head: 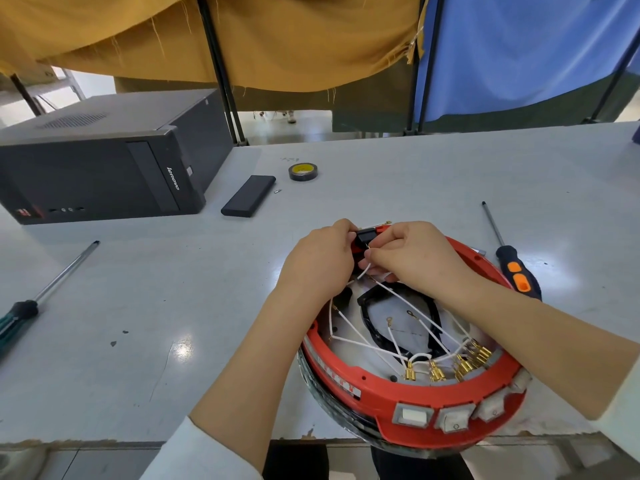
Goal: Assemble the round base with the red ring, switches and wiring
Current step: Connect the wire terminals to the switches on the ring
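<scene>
We work at the far rim of the round base, which sits tilted at the near edge of the grey surface, its lower side overhanging that edge toward us. The red ring runs round the base, and a row of grey switches is set in the ring's near wall. Inside the base, white wires cross the floor and end in a cluster of brass terminals just behind the switches.

Our left hand has its grip clamped on a small black switch block at the far rim of the base, fingers curled round it. Our right hand, touching the left, pinches one white wire end just beside that block, thumb and fingers together on it.

Right of the base lies a screwdriver with an orange-and-black handle, its shaft pointing away from us. Well left of the base lies a second screwdriver with a green-and-black handle. Beyond the base sit a flat black case and a roll of tape, and far left of those a black computer tower lies on its side.
</scene>
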`<state>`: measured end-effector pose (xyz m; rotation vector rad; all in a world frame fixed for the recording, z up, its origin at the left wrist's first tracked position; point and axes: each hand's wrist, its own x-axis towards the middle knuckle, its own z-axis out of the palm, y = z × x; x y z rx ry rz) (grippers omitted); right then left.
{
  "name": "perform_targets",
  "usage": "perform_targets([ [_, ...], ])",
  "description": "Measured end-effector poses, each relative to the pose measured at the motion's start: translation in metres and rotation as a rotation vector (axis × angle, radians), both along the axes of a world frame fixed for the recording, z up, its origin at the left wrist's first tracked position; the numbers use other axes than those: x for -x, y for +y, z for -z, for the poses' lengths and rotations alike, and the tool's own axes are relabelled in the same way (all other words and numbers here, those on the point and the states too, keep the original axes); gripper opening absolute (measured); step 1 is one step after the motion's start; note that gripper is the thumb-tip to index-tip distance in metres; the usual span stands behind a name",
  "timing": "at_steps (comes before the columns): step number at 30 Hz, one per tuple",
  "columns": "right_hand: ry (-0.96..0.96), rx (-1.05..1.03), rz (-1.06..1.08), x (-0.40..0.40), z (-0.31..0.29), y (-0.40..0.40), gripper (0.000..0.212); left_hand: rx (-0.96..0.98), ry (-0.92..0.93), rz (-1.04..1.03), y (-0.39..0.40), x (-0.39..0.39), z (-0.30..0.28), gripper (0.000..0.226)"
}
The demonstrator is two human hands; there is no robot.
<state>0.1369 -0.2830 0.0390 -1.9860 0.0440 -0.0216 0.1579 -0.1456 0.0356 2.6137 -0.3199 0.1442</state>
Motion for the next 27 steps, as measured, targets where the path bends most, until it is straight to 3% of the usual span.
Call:
perform_targets([
  [9,0.027,0.016,-0.029,-0.0005,0.0002,-0.0003,0.008,0.009,0.000,-0.006,0.0002,0.0003,0.0003,0.029],
  [27,0.144,-0.270,0.013,0.0087,-0.0084,-0.0060,0.005,0.039,0.016,-0.012,0.0010,0.0001,0.0002,0.029],
])
